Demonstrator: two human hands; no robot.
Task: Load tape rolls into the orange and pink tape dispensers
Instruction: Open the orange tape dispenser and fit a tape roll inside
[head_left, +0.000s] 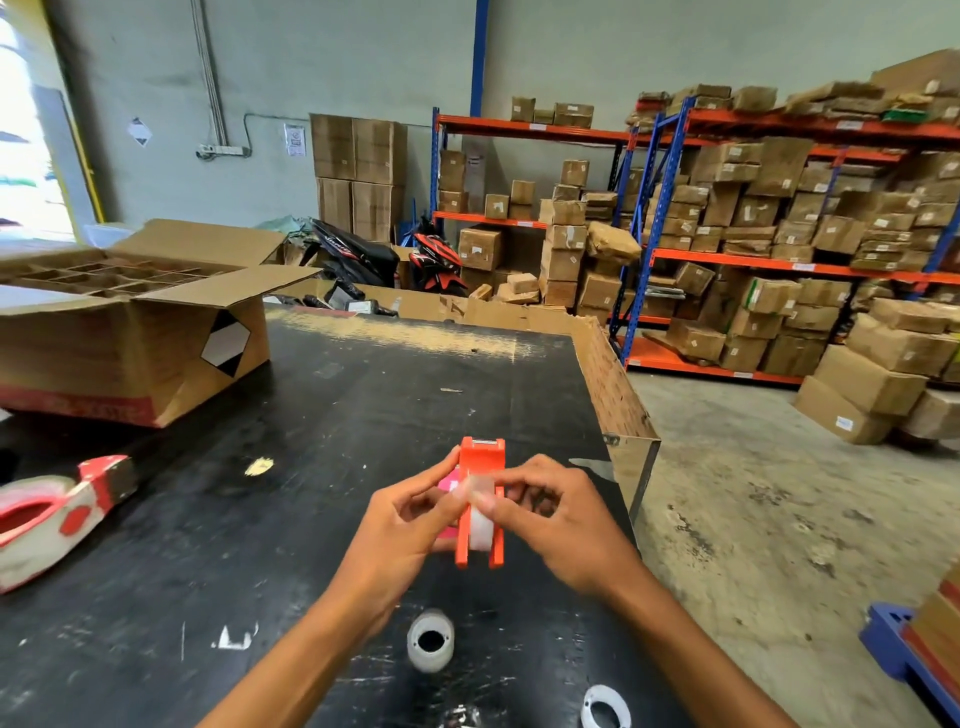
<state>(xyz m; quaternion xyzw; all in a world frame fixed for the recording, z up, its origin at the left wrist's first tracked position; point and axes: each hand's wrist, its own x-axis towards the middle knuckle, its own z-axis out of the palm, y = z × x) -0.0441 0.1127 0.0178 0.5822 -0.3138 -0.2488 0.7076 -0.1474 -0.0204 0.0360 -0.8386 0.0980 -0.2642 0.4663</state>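
Left hand (410, 525) and right hand (550, 519) both pinch the orange dispenser (480, 501) mid-desk near its right edge, long axis pointing away, tape roll (480, 512) seemingly seated, pink dispenser (448, 493) barely visible behind left fingers.

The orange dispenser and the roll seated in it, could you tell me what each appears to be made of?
The orange dispenser looks like moulded plastic: uniform bright colour, crisp flat sides, a slight sheen. The roll in it looks like translucent, milky-white plastic tape, since light passes through its band; its core is hidden. Both hands, left hand and right hand, pinch around them.
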